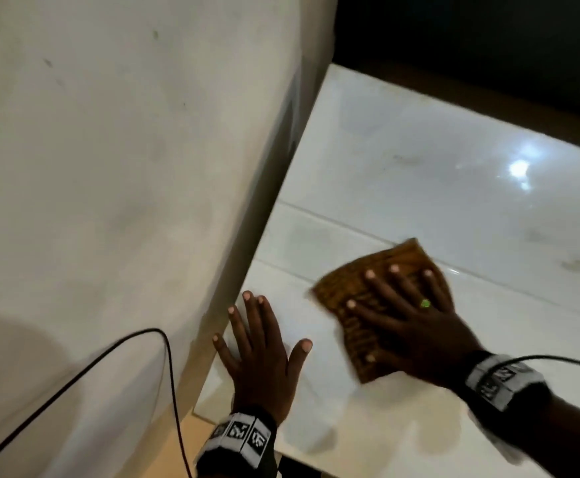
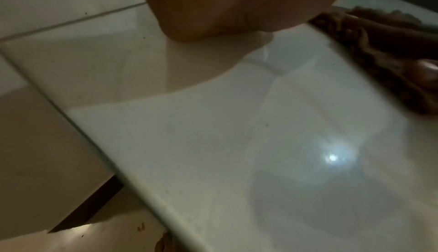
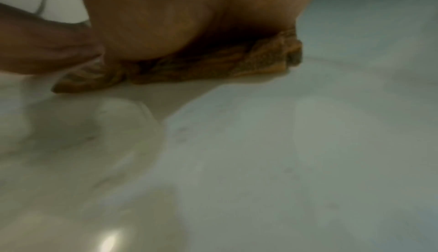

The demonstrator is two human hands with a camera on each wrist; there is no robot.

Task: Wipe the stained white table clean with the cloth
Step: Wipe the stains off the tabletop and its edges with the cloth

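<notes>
The glossy white table (image 1: pixel 419 174) fills the right of the head view, with faint dark smears (image 1: pixel 578 262) near its right edge. A brown-orange patterned cloth (image 1: pixel 399 262) lies flat on it near the middle. My right hand (image 1: pixel 406 315) presses on the cloth with fingers spread and straight. In the right wrist view the cloth (image 3: pixel 213 66) bunches under my palm (image 3: pixel 189 16). My left hand (image 1: pixel 259 353) rests flat on the table's near left corner, fingers straight, holding nothing. The left wrist view shows the heel of my left hand (image 2: pixel 213 6) on the table (image 2: pixel 213 134) and the cloth (image 2: pixel 369 36) at the right.
A pale wall (image 1: pixel 109 167) stands close along the table's left edge. A black cable (image 1: pixel 164 357) hangs in front of the wall by my left wrist. A dark gap (image 1: pixel 488 36) lies beyond the table's far edge. A lamp's reflection (image 1: pixel 520 169) glares on the far right.
</notes>
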